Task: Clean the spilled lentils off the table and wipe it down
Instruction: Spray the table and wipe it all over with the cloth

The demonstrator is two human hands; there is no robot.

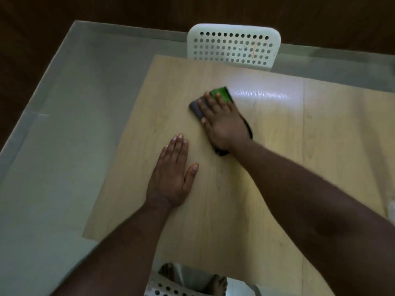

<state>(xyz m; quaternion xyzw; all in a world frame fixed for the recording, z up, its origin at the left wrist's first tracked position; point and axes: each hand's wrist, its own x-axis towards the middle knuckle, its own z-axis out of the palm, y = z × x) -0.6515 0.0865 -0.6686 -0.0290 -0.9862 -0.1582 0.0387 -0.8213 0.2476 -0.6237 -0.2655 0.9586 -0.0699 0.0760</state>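
desk point(64, 167): glass top, frosted grey-green, seen from above; its left edge runs diagonally up to the far left corner.

mat point(277, 167): light wood-grain sheet lying flat on the desk, covering the middle and right part; a bright glare patch sits toward its far edge. no lentils can be made out on its surface.

cloth point(222, 95): green and grey, partly dark at the near end, lying flat on the mat toward the far edge, just left of the glare. mostly covered by a hand; a green corner shows beyond the fingertips, a grey edge to the left, a dark end below the wrist.

right hand point(224, 122): palm down on the cloth, fingers straight and slightly spread, pressing it onto the mat; nothing curled round it.

left hand point(171, 178): flat on the bare mat, fingers straight and together, thumb out to the right; holds nothing. near the right hand, toward the near side, apart from the cloth.

chair point(234, 47): white, perforated back, at the desk's far edge.

second chair point(168, 290): white perforated part at the near edge, seen through the glass; bare feet point(218, 284) show beside it.

containers: none in view.
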